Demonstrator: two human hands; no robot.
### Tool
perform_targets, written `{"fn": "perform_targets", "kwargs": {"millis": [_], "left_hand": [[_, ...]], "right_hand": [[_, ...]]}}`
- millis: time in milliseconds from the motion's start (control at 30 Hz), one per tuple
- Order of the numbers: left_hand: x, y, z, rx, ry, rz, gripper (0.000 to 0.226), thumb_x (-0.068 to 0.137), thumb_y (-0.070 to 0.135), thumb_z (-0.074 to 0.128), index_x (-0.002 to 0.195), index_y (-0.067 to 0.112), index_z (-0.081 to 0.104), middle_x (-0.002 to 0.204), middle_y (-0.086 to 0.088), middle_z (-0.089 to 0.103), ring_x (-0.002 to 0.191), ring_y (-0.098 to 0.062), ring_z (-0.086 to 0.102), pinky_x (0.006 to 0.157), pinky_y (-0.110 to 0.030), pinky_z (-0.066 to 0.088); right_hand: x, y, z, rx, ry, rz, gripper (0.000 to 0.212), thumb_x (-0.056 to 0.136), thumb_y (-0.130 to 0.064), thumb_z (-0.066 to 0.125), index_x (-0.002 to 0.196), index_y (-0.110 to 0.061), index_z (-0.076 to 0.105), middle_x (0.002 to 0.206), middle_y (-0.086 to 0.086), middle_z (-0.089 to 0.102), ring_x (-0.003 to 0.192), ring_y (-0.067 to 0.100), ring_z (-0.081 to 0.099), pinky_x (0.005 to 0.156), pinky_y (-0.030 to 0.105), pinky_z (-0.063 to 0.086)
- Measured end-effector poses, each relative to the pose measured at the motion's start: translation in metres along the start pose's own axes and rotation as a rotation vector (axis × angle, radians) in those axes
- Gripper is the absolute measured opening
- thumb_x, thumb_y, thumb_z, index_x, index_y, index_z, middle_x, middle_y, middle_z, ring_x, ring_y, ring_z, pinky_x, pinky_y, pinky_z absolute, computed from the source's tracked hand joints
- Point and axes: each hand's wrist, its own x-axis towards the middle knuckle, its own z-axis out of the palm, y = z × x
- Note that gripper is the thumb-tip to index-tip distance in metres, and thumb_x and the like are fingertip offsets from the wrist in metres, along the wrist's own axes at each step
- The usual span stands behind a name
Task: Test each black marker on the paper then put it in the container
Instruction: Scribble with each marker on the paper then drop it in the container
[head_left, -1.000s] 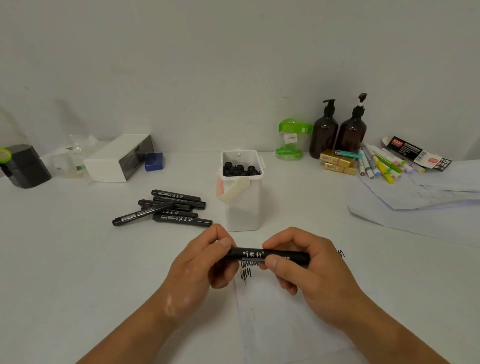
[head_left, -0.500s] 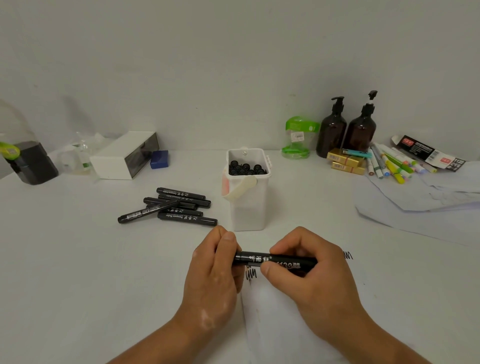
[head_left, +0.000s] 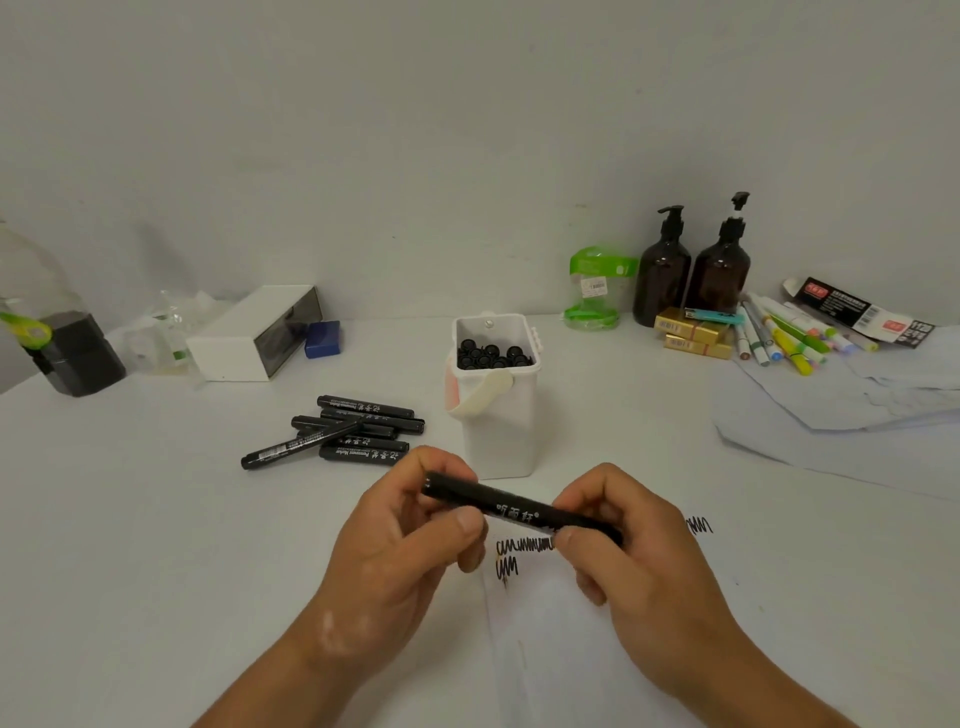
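I see the left hand (head_left: 410, 530) and right hand (head_left: 639, 551) above the paper (head_left: 561, 649), fingers curled, each pinching one end of the black marker (head_left: 514, 506). It tilts near the white container (head_left: 498, 431)

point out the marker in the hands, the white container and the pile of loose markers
held marker (head_left: 514, 508), head view, middle of its barrel
white container (head_left: 504, 436), head view, bare front wall
loose markers (head_left: 366, 444), head view, barrel of a marker in the pile
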Motion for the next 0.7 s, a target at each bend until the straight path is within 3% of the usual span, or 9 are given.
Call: {"fn": "perform_targets", "kwargs": {"millis": [100,167,233,300,367,467,533,600,700], "left_hand": [[0.000,-0.004,0.001,0.037,0.000,0.016,0.031,0.075,0.018,0.077,0.104,0.012,0.069,0.072,0.001,0.054,0.065,-0.019,0.053,0.064,-0.031,0.048],[0.000,-0.005,0.003,0.165,0.002,0.008,0.035,0.079,0.034,0.078,0.108,0.016,0.071,0.077,-0.001,0.063,0.069,-0.020,0.056,0.069,-0.034,0.049],[0.001,-0.007,0.003,0.248,-0.024,-0.009,0.040,0.084,0.044,0.072,0.112,0.016,0.070,0.094,-0.006,0.071,0.080,-0.024,0.062,0.076,-0.039,0.051],[0.000,-0.005,0.003,0.283,-0.035,-0.030,0.036,0.088,0.045,0.064,0.114,0.020,0.069,0.102,-0.011,0.074,0.090,-0.025,0.067,0.083,-0.038,0.053],[0.001,-0.002,0.002,0.364,-0.022,-0.021,0.032,0.088,0.047,0.059,0.112,0.029,0.069,0.093,-0.010,0.075,0.084,-0.023,0.069,0.078,-0.028,0.052],[0.000,0.002,-0.002,0.549,-0.031,-0.003,0.030,0.085,0.053,0.058,0.107,0.036,0.071,0.080,0.000,0.072,0.065,-0.020,0.060,0.059,-0.018,0.047],[0.000,0.001,-0.005,0.629,-0.083,-0.019,0.031,0.084,0.056,0.060,0.106,0.038,0.072,0.077,0.002,0.070,0.066,-0.015,0.061,0.060,-0.025,0.049],[0.000,-0.001,-0.007,0.682,-0.157,-0.056,0.030,0.085,0.056,0.060,0.107,0.039,0.072,0.079,0.003,0.070,0.075,-0.024,0.065,0.071,-0.044,0.053],[-0.001,-0.005,-0.009,0.754,-0.236,-0.095,0.029,0.089,0.058,0.057,0.109,0.042,0.071,0.083,0.003,0.070,0.079,-0.028,0.065,0.075,-0.049,0.052]], "right_hand": [[0.001,0.001,0.001,0.023,-0.035,0.034,0.009,0.074,-0.034,0.069,0.082,-0.030,0.070,0.076,-0.003,0.073,0.065,0.018,0.063,0.063,0.032,0.048],[-0.001,0.000,0.004,0.033,-0.118,0.044,0.018,0.072,-0.044,0.072,0.087,-0.033,0.073,0.086,-0.001,0.078,0.074,0.022,0.072,0.072,0.037,0.056],[-0.002,0.002,0.007,-0.032,-0.172,0.001,0.018,0.074,-0.047,0.071,0.088,-0.037,0.075,0.088,-0.006,0.079,0.077,0.012,0.074,0.076,0.027,0.058],[-0.002,0.003,0.007,-0.158,-0.153,-0.051,0.018,0.073,-0.053,0.068,0.083,-0.040,0.075,0.080,-0.013,0.077,0.074,0.005,0.071,0.071,0.016,0.053],[-0.001,0.003,0.003,-0.157,-0.076,-0.060,0.021,0.071,-0.056,0.067,0.077,-0.038,0.075,0.072,-0.010,0.073,0.063,0.003,0.063,0.064,0.018,0.051],[0.003,0.004,-0.007,0.028,0.008,-0.047,0.024,0.070,-0.050,0.069,0.085,-0.031,0.072,0.072,0.003,0.070,0.060,0.011,0.061,0.059,0.023,0.050],[0.004,0.003,-0.011,0.122,-0.028,-0.017,0.027,0.072,-0.049,0.069,0.095,-0.035,0.070,0.072,0.005,0.067,0.060,0.014,0.060,0.058,0.025,0.050],[0.004,0.005,-0.011,0.117,-0.089,0.000,0.029,0.075,-0.048,0.068,0.102,-0.039,0.070,0.072,0.002,0.065,0.059,0.013,0.058,0.058,0.025,0.050],[0.003,0.008,-0.010,0.001,-0.132,-0.008,0.016,0.081,-0.039,0.070,0.096,-0.039,0.072,0.068,-0.006,0.066,0.057,0.008,0.056,0.058,0.021,0.048]]}}
